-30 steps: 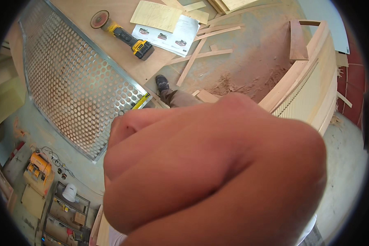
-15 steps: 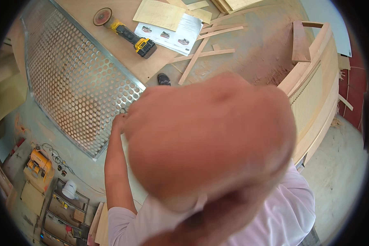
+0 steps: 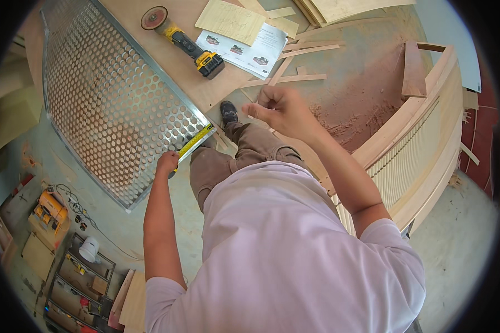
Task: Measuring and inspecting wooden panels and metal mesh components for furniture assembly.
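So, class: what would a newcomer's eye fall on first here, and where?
Probably the big perforated metal panel at the left, with the left hand holding an extended yellow tape measure at the panel's near end. Next, likely the yellow-and-black power tool with its round reddish disc, on the wooden board at the top, and the curved, ribbed wooden piece on the right.
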`<act>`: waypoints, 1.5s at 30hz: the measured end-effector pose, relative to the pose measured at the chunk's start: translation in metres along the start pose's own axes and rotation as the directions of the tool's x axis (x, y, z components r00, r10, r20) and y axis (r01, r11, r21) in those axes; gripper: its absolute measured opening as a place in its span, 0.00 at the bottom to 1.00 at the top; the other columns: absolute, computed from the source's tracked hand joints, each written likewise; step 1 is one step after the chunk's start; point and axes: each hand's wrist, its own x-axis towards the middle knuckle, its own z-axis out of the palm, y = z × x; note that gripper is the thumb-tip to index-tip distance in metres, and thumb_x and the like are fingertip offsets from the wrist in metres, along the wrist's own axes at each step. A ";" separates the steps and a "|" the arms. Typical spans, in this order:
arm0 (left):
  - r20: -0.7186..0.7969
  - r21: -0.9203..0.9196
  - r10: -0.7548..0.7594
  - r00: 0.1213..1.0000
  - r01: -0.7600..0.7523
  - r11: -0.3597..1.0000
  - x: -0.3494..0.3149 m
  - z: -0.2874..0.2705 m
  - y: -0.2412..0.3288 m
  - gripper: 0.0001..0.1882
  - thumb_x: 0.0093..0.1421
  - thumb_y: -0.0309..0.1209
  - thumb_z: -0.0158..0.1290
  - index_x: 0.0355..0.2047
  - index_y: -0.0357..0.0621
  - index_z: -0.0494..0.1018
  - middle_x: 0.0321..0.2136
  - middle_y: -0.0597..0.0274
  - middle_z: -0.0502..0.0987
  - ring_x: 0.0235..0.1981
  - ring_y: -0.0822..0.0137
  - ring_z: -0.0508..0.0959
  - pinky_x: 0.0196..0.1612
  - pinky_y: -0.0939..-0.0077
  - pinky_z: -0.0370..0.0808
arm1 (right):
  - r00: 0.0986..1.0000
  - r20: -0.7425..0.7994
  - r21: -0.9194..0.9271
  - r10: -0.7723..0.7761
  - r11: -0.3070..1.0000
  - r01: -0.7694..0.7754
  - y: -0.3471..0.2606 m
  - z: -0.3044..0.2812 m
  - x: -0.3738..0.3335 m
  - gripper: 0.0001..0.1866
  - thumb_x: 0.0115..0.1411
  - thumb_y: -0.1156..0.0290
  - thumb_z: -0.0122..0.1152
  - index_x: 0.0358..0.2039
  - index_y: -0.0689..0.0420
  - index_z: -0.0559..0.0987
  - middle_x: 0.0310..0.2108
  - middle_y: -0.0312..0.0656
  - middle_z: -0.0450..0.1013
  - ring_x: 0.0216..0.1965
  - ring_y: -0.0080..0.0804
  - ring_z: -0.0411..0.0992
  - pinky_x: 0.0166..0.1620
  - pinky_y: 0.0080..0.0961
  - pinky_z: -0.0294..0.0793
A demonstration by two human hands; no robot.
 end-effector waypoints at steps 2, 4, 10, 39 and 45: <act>0.013 0.022 0.003 1.000 -0.003 1.000 -0.001 -0.003 0.004 0.17 0.55 0.42 0.46 0.34 0.44 0.78 0.32 0.49 0.79 0.36 0.50 0.78 0.40 0.60 0.73 | 0.996 0.029 -0.308 0.082 0.949 -0.069 0.036 -0.002 0.003 0.19 0.53 0.59 0.66 0.19 0.60 0.73 0.15 0.40 0.69 0.18 0.26 0.67 0.24 0.25 0.65; 0.009 0.010 -0.005 1.000 0.005 1.000 0.000 -0.002 0.002 0.17 0.55 0.42 0.45 0.34 0.43 0.77 0.32 0.49 0.78 0.36 0.50 0.78 0.40 0.60 0.73 | 0.996 0.064 -0.492 0.058 0.870 -0.019 0.080 -0.001 -0.001 0.19 0.52 0.57 0.66 0.21 0.60 0.74 0.21 0.45 0.72 0.25 0.37 0.70 0.29 0.31 0.68; 0.016 0.005 -0.005 1.000 0.004 1.000 0.001 -0.003 0.002 0.18 0.54 0.42 0.45 0.35 0.43 0.77 0.33 0.48 0.78 0.36 0.49 0.78 0.41 0.60 0.73 | 0.930 0.229 -0.626 0.289 0.775 -0.087 0.171 0.008 -0.021 0.21 0.49 0.53 0.66 0.30 0.61 0.77 0.33 0.52 0.76 0.37 0.48 0.74 0.39 0.38 0.72; 0.004 0.017 -0.073 0.997 0.073 0.997 -0.007 -0.003 0.006 0.16 0.55 0.40 0.44 0.35 0.48 0.77 0.35 0.53 0.79 0.39 0.52 0.78 0.43 0.61 0.73 | 0.871 0.028 -0.201 0.490 0.856 -0.476 0.288 0.029 -0.058 0.24 0.52 0.54 0.63 0.32 0.67 0.79 0.28 0.53 0.77 0.33 0.40 0.77 0.39 0.32 0.73; -0.016 0.024 -0.070 0.997 0.070 0.997 -0.008 -0.004 0.006 0.17 0.55 0.40 0.43 0.35 0.47 0.78 0.35 0.53 0.79 0.38 0.52 0.78 0.42 0.61 0.73 | 0.859 0.039 -0.224 0.510 0.843 -0.490 0.288 0.022 -0.066 0.25 0.51 0.54 0.64 0.32 0.68 0.79 0.30 0.55 0.77 0.34 0.42 0.77 0.40 0.33 0.73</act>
